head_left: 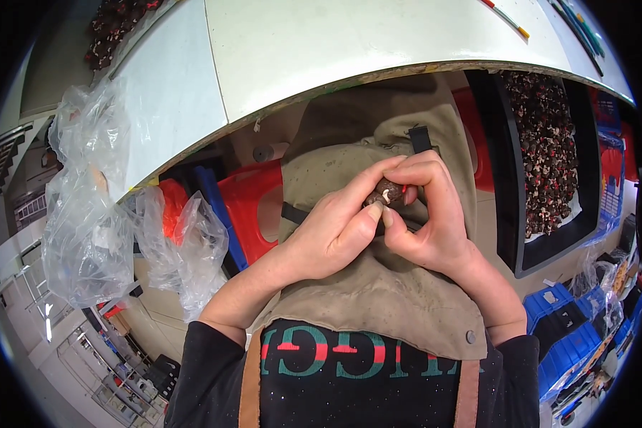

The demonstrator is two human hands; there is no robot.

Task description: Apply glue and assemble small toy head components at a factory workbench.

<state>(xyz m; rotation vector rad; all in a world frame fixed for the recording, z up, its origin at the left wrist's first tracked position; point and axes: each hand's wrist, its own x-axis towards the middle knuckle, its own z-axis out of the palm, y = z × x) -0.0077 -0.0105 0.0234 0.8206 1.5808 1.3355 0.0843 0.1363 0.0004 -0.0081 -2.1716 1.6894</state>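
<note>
Both hands [385, 221] pinch small brown part [386, 192] between fingertips.

White table edge [321, 50], crumpled clear plastic bags [85, 228], black tray [510, 235] of small dark pieces, blue bins [567, 335].

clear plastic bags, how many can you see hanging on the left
2: a large clear bag by the white table edge at far left, a smaller bag right of it. More may be hidden.

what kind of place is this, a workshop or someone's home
Most likely a small assembly workshop, not a home. A black tray heaped with small dark-and-red parts sits by the white workbench, blue parts bins are stacked below, and both hands work one such small part over an apron.
</note>
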